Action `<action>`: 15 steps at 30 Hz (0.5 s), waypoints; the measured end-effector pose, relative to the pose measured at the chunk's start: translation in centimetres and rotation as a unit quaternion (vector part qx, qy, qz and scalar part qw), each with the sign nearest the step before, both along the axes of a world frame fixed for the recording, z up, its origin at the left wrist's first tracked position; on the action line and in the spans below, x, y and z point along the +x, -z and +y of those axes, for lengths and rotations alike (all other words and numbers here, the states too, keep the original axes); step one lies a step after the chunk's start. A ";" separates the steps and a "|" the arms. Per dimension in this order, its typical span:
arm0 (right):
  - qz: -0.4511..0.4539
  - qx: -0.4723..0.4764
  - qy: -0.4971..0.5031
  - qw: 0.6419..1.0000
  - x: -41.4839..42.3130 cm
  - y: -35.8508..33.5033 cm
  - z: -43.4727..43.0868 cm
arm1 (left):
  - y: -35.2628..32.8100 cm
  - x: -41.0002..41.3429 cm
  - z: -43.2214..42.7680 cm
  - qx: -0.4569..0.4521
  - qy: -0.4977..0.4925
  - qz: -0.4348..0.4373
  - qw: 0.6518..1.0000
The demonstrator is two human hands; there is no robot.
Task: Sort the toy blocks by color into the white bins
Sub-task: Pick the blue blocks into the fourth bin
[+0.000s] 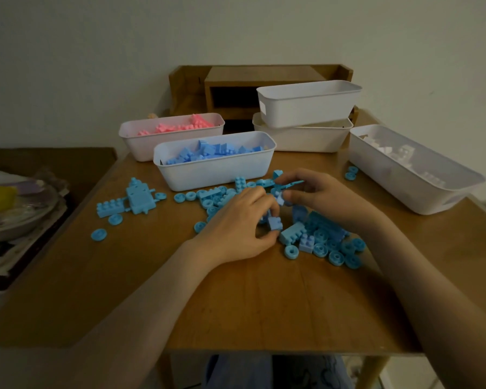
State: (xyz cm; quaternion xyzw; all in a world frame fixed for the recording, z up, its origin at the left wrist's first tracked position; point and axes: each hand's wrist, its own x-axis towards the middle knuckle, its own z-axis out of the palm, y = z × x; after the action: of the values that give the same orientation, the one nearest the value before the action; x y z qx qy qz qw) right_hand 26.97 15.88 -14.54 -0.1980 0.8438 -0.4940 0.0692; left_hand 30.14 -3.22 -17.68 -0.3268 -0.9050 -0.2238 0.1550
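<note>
A wooden worktop (236,304) is standing against a plain pale wall (96,51), in dim lighting. A wooden organiser shelf (236,80) is sitting at its far edge. To the left, a lower dark surface is carrying a plate (14,214) resting on stacked papers.

Five white bins are occupying the far half of the worktop. The pink-block bin (141,136) is sitting far left; the blue-block bin (216,172) is lying just in front of it. An empty bin (306,108) is resting on top of another bin (300,138) at centre rear. The white-block bin (421,186) is lying at the right edge, angled.

Loose light blue blocks and wheels (326,242) are lying scattered across the middle of the worktop, with a flat light blue vehicle chassis piece (139,199) lying apart to the left and two wheels (350,173) lying beside the white-block bin.

The left hand (236,228) is closing its grip on a small blue block (275,222), thumb and fingers pinching it just above the pile. The right hand (320,197) is gripping a small pale block (280,198) between thumb and forefinger, over the pile.
</note>
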 end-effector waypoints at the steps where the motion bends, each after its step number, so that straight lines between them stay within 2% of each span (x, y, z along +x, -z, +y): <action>1: -0.010 0.007 0.002 1.000 0.0 0.0 0.0 | -0.1 0.0 0.0 0.011 -0.009 0.001 1.000; 6: -0.004 0.027 0.013 1.000 0.2 0.0 -0.1 | -0.9 0.4 -0.1 0.079 -0.100 -0.044 0.991; 12: 0.011 0.012 0.000 1.000 0.3 0.0 -0.3 | -0.7 0.4 -0.2 0.065 -0.114 -0.052 0.990; 15: 0.027 -0.006 -0.008 1.000 0.5 0.0 -0.6 | -0.5 0.3 -0.1 0.045 -0.108 -0.029 0.993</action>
State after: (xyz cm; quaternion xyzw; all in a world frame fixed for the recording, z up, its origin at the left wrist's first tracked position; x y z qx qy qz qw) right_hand 27.46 15.25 -14.54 -0.2187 0.8408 -0.4927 0.0495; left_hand 30.42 -3.37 -17.18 -0.2129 -0.9282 -0.2558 0.1663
